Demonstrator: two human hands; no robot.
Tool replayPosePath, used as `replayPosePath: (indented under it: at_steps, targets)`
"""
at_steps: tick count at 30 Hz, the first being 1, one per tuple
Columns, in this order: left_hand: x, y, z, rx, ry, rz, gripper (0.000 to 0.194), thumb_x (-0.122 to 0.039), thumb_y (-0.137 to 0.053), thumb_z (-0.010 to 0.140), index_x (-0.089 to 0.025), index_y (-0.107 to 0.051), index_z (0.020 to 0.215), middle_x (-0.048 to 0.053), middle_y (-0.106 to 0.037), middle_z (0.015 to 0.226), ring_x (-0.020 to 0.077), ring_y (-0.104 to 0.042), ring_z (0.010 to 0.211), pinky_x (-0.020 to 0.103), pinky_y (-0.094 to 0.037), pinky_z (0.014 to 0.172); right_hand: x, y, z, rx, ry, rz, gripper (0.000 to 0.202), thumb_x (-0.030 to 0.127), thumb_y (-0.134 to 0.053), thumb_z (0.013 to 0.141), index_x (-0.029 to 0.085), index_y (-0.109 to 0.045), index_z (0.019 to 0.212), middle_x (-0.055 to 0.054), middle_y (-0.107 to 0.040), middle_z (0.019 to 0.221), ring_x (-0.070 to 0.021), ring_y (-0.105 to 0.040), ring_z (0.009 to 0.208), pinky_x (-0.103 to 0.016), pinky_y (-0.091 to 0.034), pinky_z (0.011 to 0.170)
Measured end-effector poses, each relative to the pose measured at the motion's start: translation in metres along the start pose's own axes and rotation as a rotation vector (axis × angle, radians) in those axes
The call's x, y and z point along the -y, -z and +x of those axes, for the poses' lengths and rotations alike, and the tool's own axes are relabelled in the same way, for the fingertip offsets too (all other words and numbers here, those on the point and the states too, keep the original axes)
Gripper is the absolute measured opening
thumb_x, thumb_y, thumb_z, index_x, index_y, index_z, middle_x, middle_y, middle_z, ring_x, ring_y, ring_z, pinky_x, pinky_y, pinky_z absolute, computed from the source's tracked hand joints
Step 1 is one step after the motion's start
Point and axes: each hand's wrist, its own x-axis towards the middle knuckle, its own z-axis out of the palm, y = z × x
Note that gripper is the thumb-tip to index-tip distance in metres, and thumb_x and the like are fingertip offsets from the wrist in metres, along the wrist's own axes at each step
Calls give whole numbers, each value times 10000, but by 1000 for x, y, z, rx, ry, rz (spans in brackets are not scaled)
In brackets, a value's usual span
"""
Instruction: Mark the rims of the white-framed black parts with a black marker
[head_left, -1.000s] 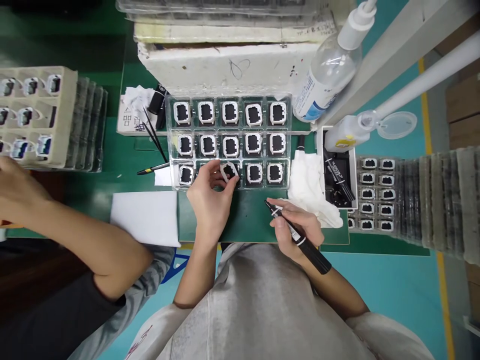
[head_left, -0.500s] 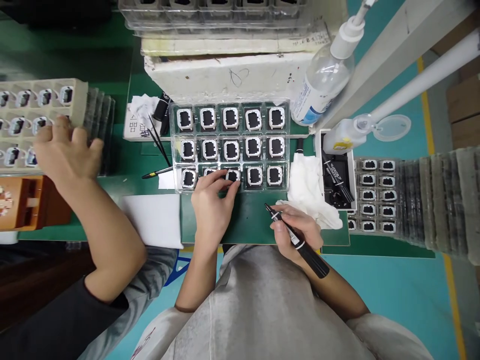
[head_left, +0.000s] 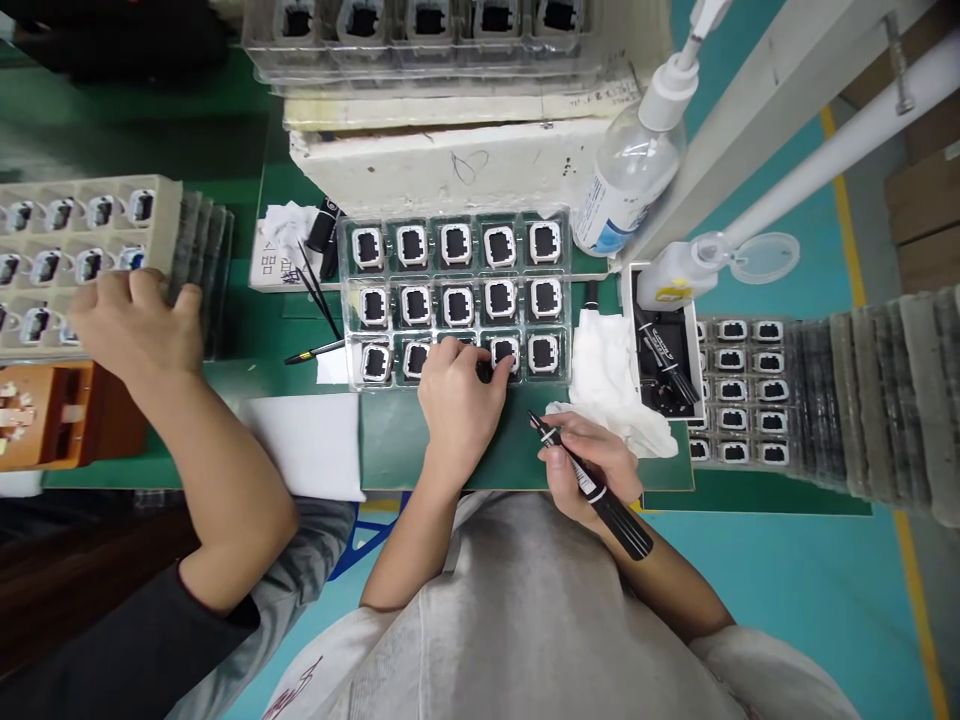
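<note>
A clear plastic tray [head_left: 450, 273] in front of me holds rows of square white-rimmed parts with black centres. My left hand [head_left: 463, 410] is over its front row with fingers curled, covering the middle part there. The left thumb tip lies at the lower edge of a neighbouring white-rimmed part [head_left: 505, 353]; what the fingers grip is hidden. My right hand [head_left: 592, 462] is closed around a black marker pen [head_left: 611, 505], its uncapped tip pointing up and left, just off the tray's front right corner.
A white cloth [head_left: 606, 365] and a small box [head_left: 634, 345] with pens lie right of the tray, near a pump bottle [head_left: 630, 170]. Tweezers [head_left: 316, 290] and a white pad [head_left: 307, 445] are left. A co-worker's hand [head_left: 142, 325] rests over a beige tray [head_left: 166, 215].
My left hand has moved right along the front row, from pinching at the middle part toward its right neighbour. My right hand keeps the marker pen in nearly the same place.
</note>
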Motion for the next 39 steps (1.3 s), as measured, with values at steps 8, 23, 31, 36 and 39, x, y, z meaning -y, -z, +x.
replayPosePath:
  at_steps: [8, 23, 31, 36, 39]
  targets:
    - [-7, 9, -7, -127, -69, -244, 178, -280, -776, 1010, -204, -689, 874, 58, -668, 928, 238, -640, 924, 395, -512, 850, -3, 1, 0, 11, 61, 13, 233, 61, -644, 1095, 143, -625, 1313, -62, -689, 884, -190, -622, 588, -470, -735, 719]
    - [4, 21, -53, 240, 625, -1304, 389, -412, -962, 881, -149, -812, 1125, 116, -835, 1123, 203, -816, 921, 277, -689, 791, -5, 2, 1, 3, 65, 22, 195, 90, -641, 1115, 154, -627, 1299, -52, -684, 867, -185, -629, 588, -435, -722, 688]
    - [16, 23, -25, 294, 537, -1150, 328, -338, -1021, 759, -154, -787, 899, 75, -812, 940, 138, -751, 802, 234, -621, 804, -4, 2, 2, 7, 47, 4, 180, 89, -647, 1113, 152, -633, 1281, -45, -674, 862, -186, -630, 576, -440, -727, 700]
    - [16, 24, -28, 295, 560, -1195, 391, -363, -1027, 758, -154, -706, 837, 90, -813, 920, 215, -821, 887, 264, -659, 783, -4, 2, 0, 19, 17, -10, 184, 119, -653, 1126, 176, -627, 1298, -39, -685, 868, -199, -640, 591, -448, -720, 681]
    - [9, 24, -35, 340, 605, -1282, 438, -378, -1027, 778, -163, -748, 1039, 110, -837, 971, 263, -845, 888, 288, -686, 713, -4, 2, 0, 32, 18, -5, 195, 107, -657, 1120, 168, -626, 1304, -47, -686, 879, -207, -658, 616, -448, -719, 685]
